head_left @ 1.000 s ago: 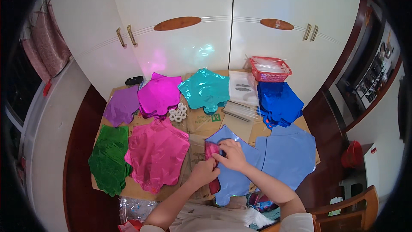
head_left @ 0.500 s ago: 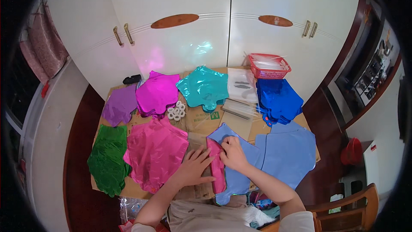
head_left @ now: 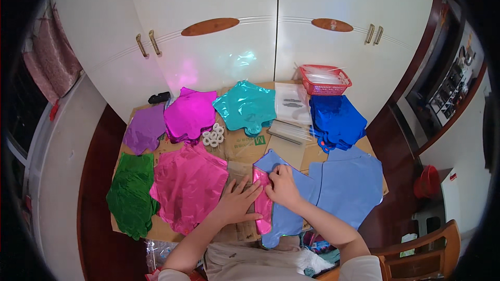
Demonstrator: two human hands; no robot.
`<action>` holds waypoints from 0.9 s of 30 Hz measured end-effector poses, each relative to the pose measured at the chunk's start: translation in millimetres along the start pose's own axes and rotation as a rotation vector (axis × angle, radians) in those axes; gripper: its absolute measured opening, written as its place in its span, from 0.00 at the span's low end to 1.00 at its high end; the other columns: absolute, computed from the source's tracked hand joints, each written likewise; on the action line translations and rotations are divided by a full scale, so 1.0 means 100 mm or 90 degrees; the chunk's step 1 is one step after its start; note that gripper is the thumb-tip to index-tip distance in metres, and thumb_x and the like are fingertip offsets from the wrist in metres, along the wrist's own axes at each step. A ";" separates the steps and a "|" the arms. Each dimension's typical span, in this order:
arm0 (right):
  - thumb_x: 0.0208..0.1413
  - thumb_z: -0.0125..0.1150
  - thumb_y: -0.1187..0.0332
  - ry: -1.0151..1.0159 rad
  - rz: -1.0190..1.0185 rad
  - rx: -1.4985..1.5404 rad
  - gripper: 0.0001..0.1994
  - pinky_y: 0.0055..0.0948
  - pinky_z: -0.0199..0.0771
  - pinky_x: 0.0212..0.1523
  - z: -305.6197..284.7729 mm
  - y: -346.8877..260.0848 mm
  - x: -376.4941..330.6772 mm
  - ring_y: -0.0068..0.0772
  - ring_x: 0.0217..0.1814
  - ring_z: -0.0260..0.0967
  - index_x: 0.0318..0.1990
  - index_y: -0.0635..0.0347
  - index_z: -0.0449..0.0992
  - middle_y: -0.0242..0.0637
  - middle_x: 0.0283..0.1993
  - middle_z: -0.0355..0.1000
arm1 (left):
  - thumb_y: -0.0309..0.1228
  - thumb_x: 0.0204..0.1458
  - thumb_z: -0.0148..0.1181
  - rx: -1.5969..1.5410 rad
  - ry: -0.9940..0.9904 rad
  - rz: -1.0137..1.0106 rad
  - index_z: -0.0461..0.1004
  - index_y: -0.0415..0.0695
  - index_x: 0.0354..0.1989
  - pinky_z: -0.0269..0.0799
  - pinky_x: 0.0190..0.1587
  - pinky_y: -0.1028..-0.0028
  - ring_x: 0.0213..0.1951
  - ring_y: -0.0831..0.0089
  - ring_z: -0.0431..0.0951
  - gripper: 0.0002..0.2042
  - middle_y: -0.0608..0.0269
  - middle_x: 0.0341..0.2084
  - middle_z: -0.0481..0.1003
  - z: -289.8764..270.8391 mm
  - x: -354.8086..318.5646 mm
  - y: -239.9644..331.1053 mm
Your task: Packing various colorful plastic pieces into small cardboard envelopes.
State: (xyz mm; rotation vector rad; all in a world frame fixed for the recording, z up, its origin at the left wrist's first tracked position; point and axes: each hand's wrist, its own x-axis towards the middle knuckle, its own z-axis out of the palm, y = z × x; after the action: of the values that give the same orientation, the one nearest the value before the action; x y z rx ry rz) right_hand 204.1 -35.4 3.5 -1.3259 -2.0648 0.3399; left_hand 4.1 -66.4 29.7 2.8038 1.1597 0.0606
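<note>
Left hand point(head_left: 237, 205) has spread its fingers, likely steadying the pink strip point(head_left: 265, 204) from its left; right hand point(head_left: 284, 187) curls at its right, grip hidden.

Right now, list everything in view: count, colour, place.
Cupboard: one, white, back
Curtain: one, pink, left
Container: one, red, right
Chair: one, brown, lower right
Cardboard: count unclear, brown, tabletop
Basket: one, red, back right
Packets: several, clear, back centre
Rings: several, white, centre
Small item: one, black, back left
Purple foil: one batch, back left
Magenta foil: one batch, beside purple
Teal foil: one batch, back centre
Blue foil: one batch, back right
Green foil: one batch, front left
Pink foil: one batch, beside green
Light blue foil: several sheets, front right
Folded foil: one, pink, between hands
Left hand: one, on folded foil
Right hand: one, at folded foil
</note>
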 end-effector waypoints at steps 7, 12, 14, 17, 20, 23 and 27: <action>0.40 0.63 0.62 -0.065 -0.189 -0.126 0.26 0.42 0.62 0.53 -0.23 -0.25 -0.25 0.51 0.55 0.59 0.47 0.68 0.67 0.50 0.49 0.63 | 0.66 0.43 0.51 0.012 0.015 0.002 0.53 0.47 0.65 0.42 0.63 0.45 0.67 0.52 0.45 0.45 0.59 0.65 0.53 0.05 -0.01 -0.02; 0.40 0.63 0.51 -0.123 -0.153 -0.109 0.35 0.42 0.59 0.58 -0.21 -0.27 -0.52 0.49 0.58 0.58 0.52 0.69 0.66 0.52 0.54 0.62 | 0.67 0.39 0.53 0.001 0.000 0.013 0.52 0.46 0.65 0.40 0.63 0.44 0.67 0.52 0.45 0.48 0.59 0.65 0.52 -0.02 -0.01 -0.01; 0.39 0.63 0.47 -0.142 -0.158 -0.109 0.38 0.43 0.57 0.60 -0.27 -0.29 -0.53 0.50 0.59 0.57 0.53 0.69 0.65 0.52 0.55 0.61 | 0.68 0.38 0.53 0.018 -0.027 0.023 0.51 0.46 0.65 0.40 0.63 0.44 0.67 0.52 0.46 0.50 0.59 0.65 0.52 -0.11 0.04 -0.05; 0.37 0.62 0.42 -0.159 -0.169 -0.119 0.43 0.43 0.54 0.62 -0.28 -0.28 -0.55 0.50 0.61 0.55 0.54 0.70 0.64 0.52 0.56 0.60 | 0.67 0.38 0.53 0.011 -0.031 0.031 0.51 0.46 0.65 0.40 0.63 0.44 0.67 0.53 0.47 0.49 0.59 0.65 0.53 -0.11 0.14 -0.19; 0.36 0.60 0.38 -0.177 -0.176 -0.131 0.45 0.44 0.52 0.63 -0.28 -0.27 -0.56 0.50 0.62 0.54 0.55 0.70 0.63 0.52 0.57 0.60 | 0.63 0.42 0.52 -0.022 0.020 0.012 0.55 0.46 0.64 0.39 0.64 0.47 0.67 0.57 0.47 0.44 0.60 0.64 0.56 -0.03 0.21 -0.31; 0.36 0.60 0.36 -0.182 -0.184 -0.141 0.47 0.43 0.51 0.64 -0.28 -0.25 -0.57 0.50 0.63 0.54 0.55 0.70 0.62 0.53 0.57 0.60 | 0.60 0.45 0.51 0.035 0.041 -0.008 0.55 0.45 0.64 0.38 0.65 0.47 0.67 0.59 0.47 0.41 0.60 0.63 0.56 0.02 0.31 -0.36; 0.35 0.59 0.35 -0.161 -0.192 -0.147 0.48 0.43 0.51 0.64 -0.27 -0.24 -0.58 0.50 0.63 0.54 0.56 0.70 0.62 0.53 0.58 0.60 | 0.59 0.47 0.50 0.068 0.071 0.038 0.56 0.38 0.62 0.38 0.65 0.49 0.66 0.58 0.48 0.41 0.55 0.63 0.56 0.01 0.35 -0.31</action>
State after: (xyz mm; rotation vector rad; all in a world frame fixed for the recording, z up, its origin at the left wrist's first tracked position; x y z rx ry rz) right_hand 220.8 -101.2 14.5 -1.1204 -2.5395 0.1434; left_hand 7.0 -19.7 24.9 2.9629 1.1335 0.1666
